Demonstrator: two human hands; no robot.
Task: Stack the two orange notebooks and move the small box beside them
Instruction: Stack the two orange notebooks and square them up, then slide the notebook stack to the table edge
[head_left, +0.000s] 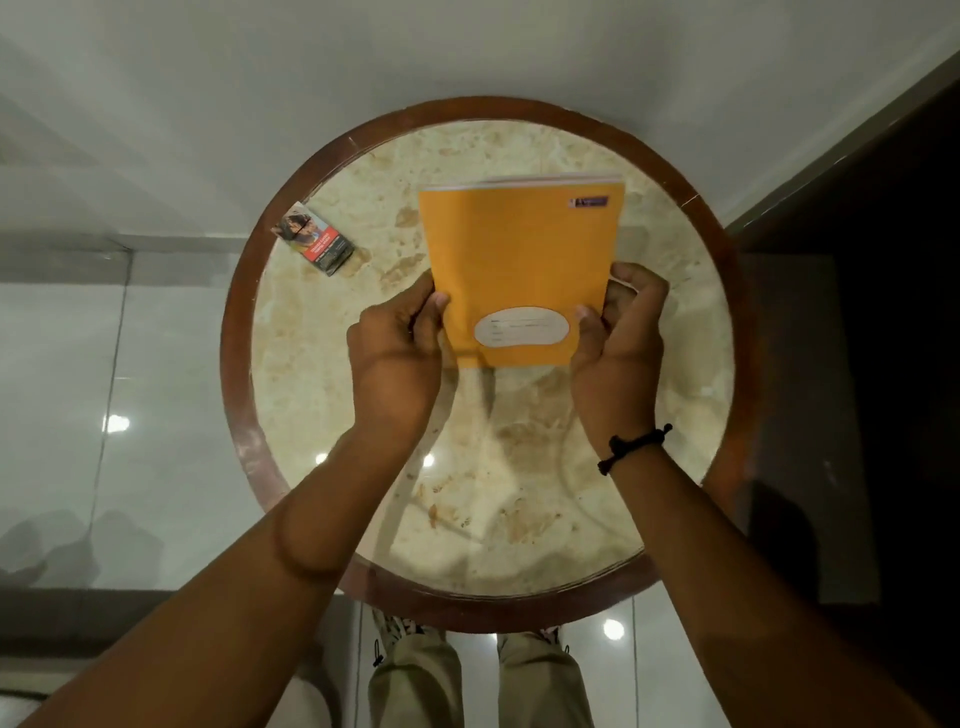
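Small box (314, 239) lies at the far-left edge of the round table (244, 291), partly over the wooden rim, long axis running diagonally from far-left to near-right. Nothing touches it. It sits well apart from both hands, up and to the left of the left hand (395, 358), which is clearly the nearer one; the right hand would have to cross the notebooks to reach it.

Left hand: fingers curled, thumb on top, pinching the left edge of the orange notebooks (519, 260) near their lower corner.

Notebooks: orange cover facing up, white label oval toward the person, small logo at the far-right corner. Long axis points away from the person, roughly along the table's middle. A pale page edge shows along the far side; whether that is one book or two already aligned I cannot tell for sure, but the thickness suggests a stack held together. Near end looks raised slightly off the marble, a shadow under it.

Right hand (618, 343): same grip mirrored, thumb on the cover, fingers wrapped under the right edge. A black cord bracelet (631, 448) sits on that wrist.

Judgement: stack looks about squared up; the box move is left, and it turns on the left hand releasing and going up-left along the box's diagonal.
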